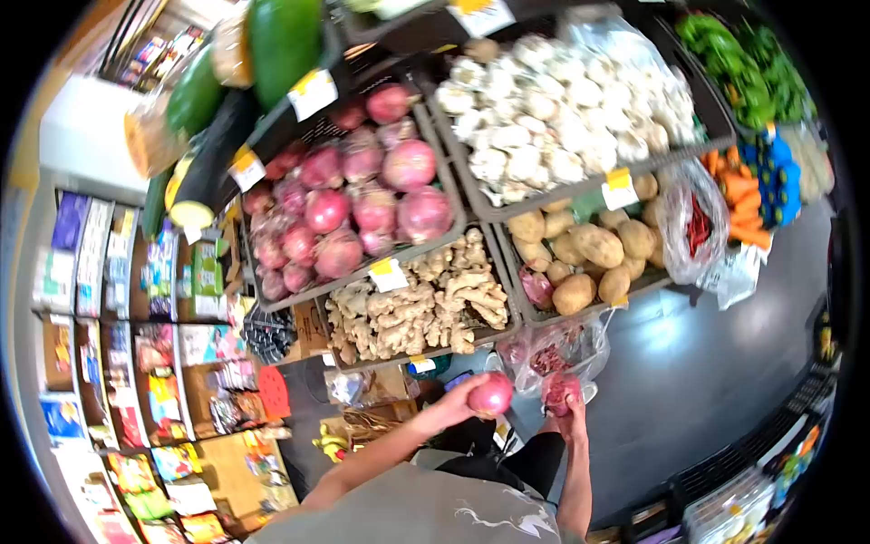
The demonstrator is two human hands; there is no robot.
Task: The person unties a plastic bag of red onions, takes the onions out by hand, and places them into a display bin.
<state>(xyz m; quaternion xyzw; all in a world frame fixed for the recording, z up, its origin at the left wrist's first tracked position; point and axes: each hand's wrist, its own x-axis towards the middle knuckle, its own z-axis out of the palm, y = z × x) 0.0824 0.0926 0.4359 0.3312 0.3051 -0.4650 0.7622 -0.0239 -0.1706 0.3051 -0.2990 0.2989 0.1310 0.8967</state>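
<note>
Fingers curled around the near side of a round, glossy purple-red onion point(490, 393), a person's left hand point(453, 405) holds it in the air, much of its skin in view. The right hand point(571, 422), just beside, has its fingers wrapped around a darker, rougher-looking red onion point(561, 392) from below, a grip that probably suits a smooth, rounded thing apt to roll. The two onions do not touch.

Just beyond the hands hangs a clear plastic bag point(591, 349) with reddish contents, too blurred to name. Above it, knobbly tan ginger point(403, 313) fills a dark crate beside one of brown potatoes point(598, 245), where a purple-red bulb sits at the left edge. Farther up, more red onions point(373, 207) heap in a black plastic crate point(452, 186), next to white garlic bulbs point(580, 109); the separate crates presumably keep each kind sorted. White-and-yellow price cards point(388, 275) hang on the front rims, likely so they face a shopper. Orange carrots point(741, 195) lie at right, near a bag of thin red pods point(696, 227). Stocked shelving point(227, 461) lines the left, dark grey floor point(671, 390) the right.
</note>
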